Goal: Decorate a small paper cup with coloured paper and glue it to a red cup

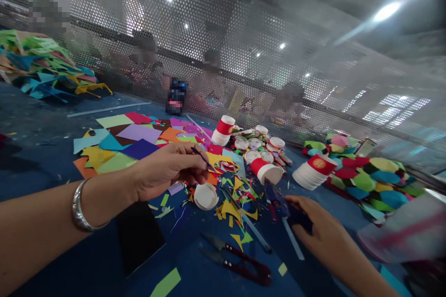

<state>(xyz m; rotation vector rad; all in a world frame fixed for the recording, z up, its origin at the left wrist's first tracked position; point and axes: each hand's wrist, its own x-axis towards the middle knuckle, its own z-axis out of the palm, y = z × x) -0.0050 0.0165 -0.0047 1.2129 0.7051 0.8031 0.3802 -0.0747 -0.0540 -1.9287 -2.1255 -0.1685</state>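
Observation:
My left hand (174, 164), with a silver bangle on the wrist, pinches a small dark purple paper piece (202, 158) over the paper scraps. Just below it is a small white paper cup (206, 196). My right hand (317, 222) is closed around a dark blue tool (278, 202) that looks like a glue gun; blur hides its details. The tool points toward a tipped red and white paper cup (265, 171). Thread snips (240, 260) with dark red handles lie between my hands, blades to the left. Near them rests a translucent stick (256, 232).
Coloured paper sheets (139, 133) spread at the left, behind my left hand. Cut paper pieces are piled (45, 65) at far left. Stacked cups (315, 170), patterned colourful pieces (369, 176) and a translucent container (411, 227) stand right. A perforated metal screen (195, 23) borders the back; people are beyond.

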